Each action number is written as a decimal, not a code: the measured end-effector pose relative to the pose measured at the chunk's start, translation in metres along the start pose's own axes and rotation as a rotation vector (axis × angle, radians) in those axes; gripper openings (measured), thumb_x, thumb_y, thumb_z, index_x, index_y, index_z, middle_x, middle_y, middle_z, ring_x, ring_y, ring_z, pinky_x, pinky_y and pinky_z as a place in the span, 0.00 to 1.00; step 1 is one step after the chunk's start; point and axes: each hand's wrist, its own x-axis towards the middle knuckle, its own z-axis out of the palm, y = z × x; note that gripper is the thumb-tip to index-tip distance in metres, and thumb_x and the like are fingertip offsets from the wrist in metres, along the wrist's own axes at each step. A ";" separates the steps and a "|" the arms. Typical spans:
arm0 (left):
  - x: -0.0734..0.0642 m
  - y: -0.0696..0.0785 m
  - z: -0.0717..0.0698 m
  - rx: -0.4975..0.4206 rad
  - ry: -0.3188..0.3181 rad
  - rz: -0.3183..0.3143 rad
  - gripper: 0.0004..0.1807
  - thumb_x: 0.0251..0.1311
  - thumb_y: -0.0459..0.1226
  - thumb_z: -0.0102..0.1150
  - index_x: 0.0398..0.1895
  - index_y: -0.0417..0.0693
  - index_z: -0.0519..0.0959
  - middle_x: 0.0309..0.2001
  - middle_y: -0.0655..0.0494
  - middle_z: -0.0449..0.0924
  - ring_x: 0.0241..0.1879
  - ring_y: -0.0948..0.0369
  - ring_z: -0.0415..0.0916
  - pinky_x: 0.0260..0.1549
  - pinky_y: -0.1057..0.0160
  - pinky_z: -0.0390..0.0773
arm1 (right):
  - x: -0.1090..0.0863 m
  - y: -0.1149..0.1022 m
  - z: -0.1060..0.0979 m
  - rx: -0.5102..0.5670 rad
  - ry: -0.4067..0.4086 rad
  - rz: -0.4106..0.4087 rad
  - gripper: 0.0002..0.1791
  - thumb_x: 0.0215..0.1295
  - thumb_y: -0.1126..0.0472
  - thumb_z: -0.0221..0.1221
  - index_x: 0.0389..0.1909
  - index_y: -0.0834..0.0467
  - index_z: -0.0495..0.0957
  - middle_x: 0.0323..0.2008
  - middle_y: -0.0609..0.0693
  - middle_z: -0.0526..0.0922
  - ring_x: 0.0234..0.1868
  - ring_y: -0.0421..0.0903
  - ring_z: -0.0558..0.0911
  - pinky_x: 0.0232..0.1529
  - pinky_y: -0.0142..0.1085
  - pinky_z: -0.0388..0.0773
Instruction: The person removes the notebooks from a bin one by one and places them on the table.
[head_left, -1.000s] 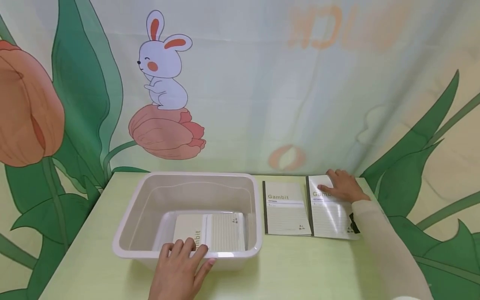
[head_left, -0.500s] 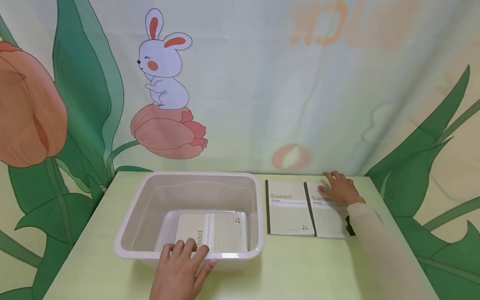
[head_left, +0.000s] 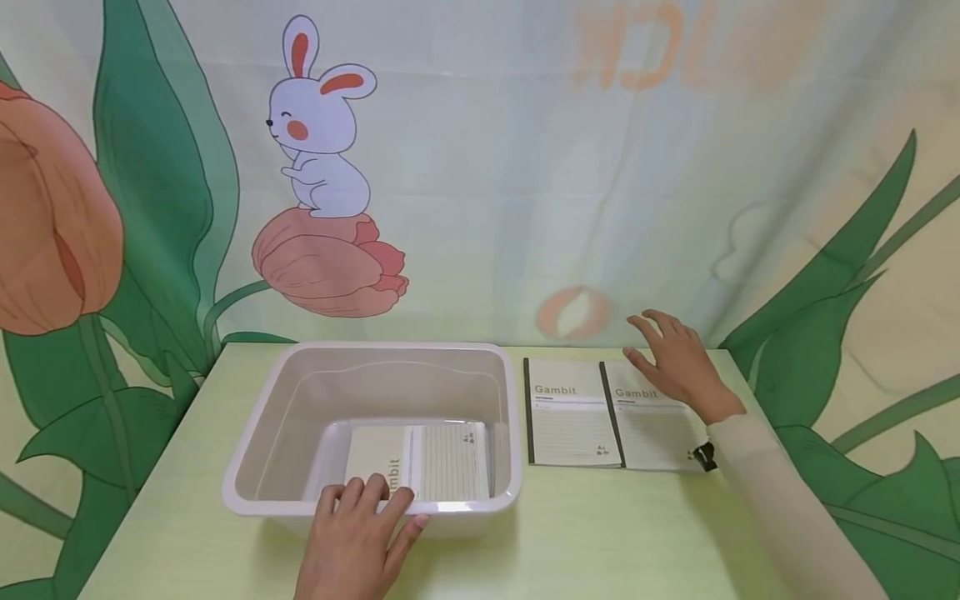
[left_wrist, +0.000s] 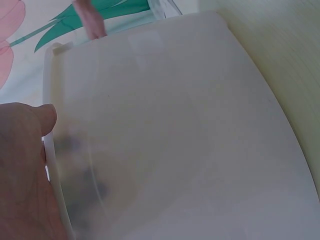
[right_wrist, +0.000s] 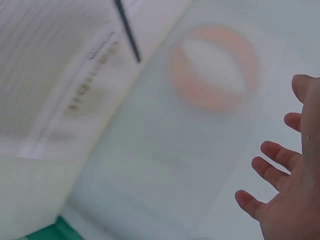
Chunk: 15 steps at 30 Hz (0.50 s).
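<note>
My left hand (head_left: 352,533) grips the front rim of a beige plastic basin (head_left: 397,347), fingers over the inside and thumb outside. The left wrist view shows that thumb at the rim beside the basin's outer wall (left_wrist: 175,125). Inside the basin lies a cream "Gambit" notebook (head_left: 450,462), turned sideways, its near end partly behind my fingers. To the right, two more notebooks lie side by side, a left one (head_left: 573,425) and a right one (head_left: 652,429), dark spines to the left. Above the right one's far end hovers my right hand (head_left: 678,367), fingers spread, holding nothing.
A pale green table (head_left: 585,533) carries everything. Behind it hangs a printed curtain (head_left: 480,208) with a rabbit and tulips, close to the table's back edge. A black object (head_left: 705,456) sits at the right sleeve's underside.
The right notebook has slid left, closer against the left one. My right hand then let it go and rose off it. The left hand has stayed on the basin rim.
</note>
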 end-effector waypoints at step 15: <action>0.001 0.001 0.002 0.000 0.025 0.012 0.22 0.71 0.61 0.39 0.42 0.59 0.77 0.35 0.58 0.72 0.35 0.57 0.68 0.42 0.53 0.66 | 0.013 -0.098 -0.084 -0.049 0.235 -0.324 0.27 0.72 0.44 0.51 0.68 0.50 0.66 0.66 0.57 0.68 0.68 0.57 0.65 0.66 0.57 0.58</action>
